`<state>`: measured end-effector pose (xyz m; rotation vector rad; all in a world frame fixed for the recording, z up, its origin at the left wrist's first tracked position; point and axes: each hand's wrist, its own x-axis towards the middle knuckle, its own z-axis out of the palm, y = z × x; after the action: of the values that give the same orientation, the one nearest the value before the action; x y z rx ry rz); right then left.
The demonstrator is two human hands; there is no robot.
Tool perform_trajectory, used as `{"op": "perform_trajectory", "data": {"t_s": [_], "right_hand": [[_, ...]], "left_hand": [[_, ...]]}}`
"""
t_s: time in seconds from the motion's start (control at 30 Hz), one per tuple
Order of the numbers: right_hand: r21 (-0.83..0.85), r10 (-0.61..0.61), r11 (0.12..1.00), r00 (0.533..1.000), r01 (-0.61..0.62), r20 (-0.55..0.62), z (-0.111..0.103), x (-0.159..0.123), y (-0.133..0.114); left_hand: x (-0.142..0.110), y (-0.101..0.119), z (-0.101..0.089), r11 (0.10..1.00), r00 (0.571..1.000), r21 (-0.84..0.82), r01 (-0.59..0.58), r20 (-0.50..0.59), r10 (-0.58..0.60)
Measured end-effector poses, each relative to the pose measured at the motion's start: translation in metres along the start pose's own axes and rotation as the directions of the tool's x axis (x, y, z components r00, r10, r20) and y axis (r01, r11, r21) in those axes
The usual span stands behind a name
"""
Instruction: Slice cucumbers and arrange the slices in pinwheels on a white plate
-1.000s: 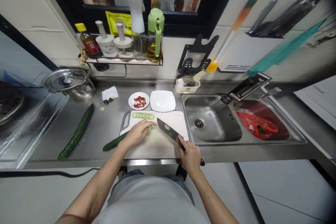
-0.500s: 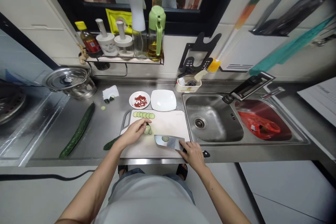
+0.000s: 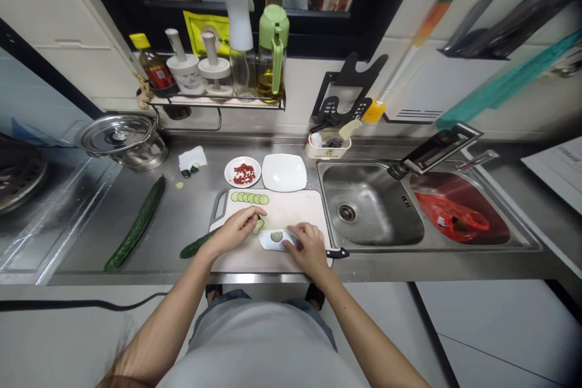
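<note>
A white cutting board (image 3: 295,209) lies on the steel counter beside the sink. My left hand (image 3: 233,232) is closed over the cut end of a half cucumber (image 3: 196,245), with a few fresh slices (image 3: 259,225) at its fingertips. A row of cucumber slices (image 3: 249,197) lines the board's far edge. The knife (image 3: 268,241) lies flat on the board with one slice (image 3: 276,236) stuck on its blade. My right hand (image 3: 309,247) rests on the blade with fingers stretched toward that slice, and the black handle (image 3: 339,253) sticks out free to the right.
A whole cucumber (image 3: 136,224) lies at the left. Behind the board stand a small plate of red chilli (image 3: 242,171) and a white square plate (image 3: 284,171). The double sink (image 3: 368,218) holds a red bag (image 3: 450,218). A lidded pot (image 3: 120,139) and a bottle rack (image 3: 218,100) stand at the back.
My right hand turned the knife flat, laid it on the board, let go of the handle and moved left onto the blade. My left hand stayed on the cucumber.
</note>
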<state>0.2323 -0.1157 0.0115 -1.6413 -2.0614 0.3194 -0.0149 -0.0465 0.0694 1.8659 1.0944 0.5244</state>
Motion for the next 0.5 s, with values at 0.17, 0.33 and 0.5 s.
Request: {"op": "perform_trajectory", "data": {"t_s": [0.17,0.33,0.5], "right_hand": [[0.401,-0.063,0.915,0.998,0.053,0.012,0.022,0.035,-0.036],[0.483,0.045,0.873,0.998,-0.062,0.045,0.026,0.040,-0.034],[0.638,0.240,0.694,0.942,-0.334,0.233,0.032,0.029,-0.020]], "left_hand": [[0.004,-0.003,0.005,1.000,1.000,-0.014,-0.023,0.004,0.024],[0.006,-0.007,0.002,1.000,1.000,0.006,-0.022,-0.021,0.022],[0.021,-0.018,0.001,0.999,0.997,0.050,0.009,-0.075,-0.006]]}}
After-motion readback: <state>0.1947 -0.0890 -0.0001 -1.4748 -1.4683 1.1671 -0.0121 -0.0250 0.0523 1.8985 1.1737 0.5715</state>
